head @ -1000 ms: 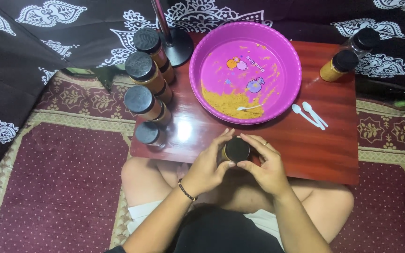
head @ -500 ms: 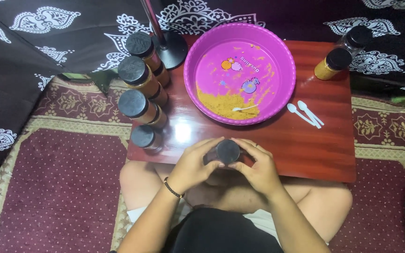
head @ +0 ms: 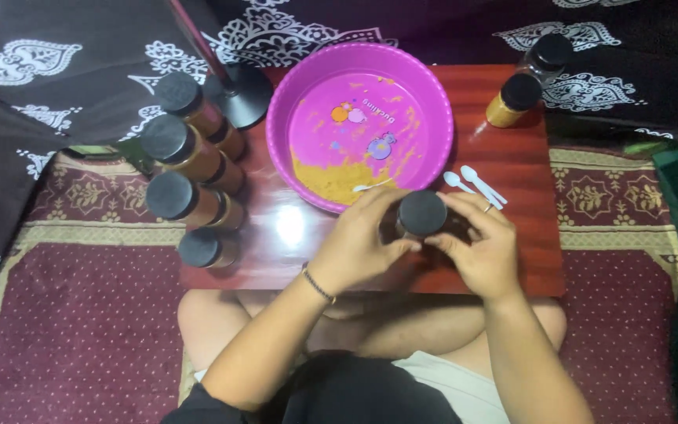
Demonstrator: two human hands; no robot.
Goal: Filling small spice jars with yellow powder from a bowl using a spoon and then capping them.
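Hiding the jar (head: 422, 216) body, left hand (head: 359, 247) and right hand (head: 480, 247) grip it.

Small jar (head: 424, 218) with black round lid, upright, lid facing camera, above near edge of red-brown table (head: 512, 165), just in front of pink basin (head: 433, 102). Clasped from both sides: left hand (head: 359, 243) and right hand (head: 480, 247) wrapped around body, fingertips touching lid rim. Glass body mostly hidden, contents not discernible.

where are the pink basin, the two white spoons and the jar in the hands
pink basin (head: 433, 94), head view, right rim
white spoons (head: 476, 182), head view, handles
jar (head: 422, 213), head view, black lid
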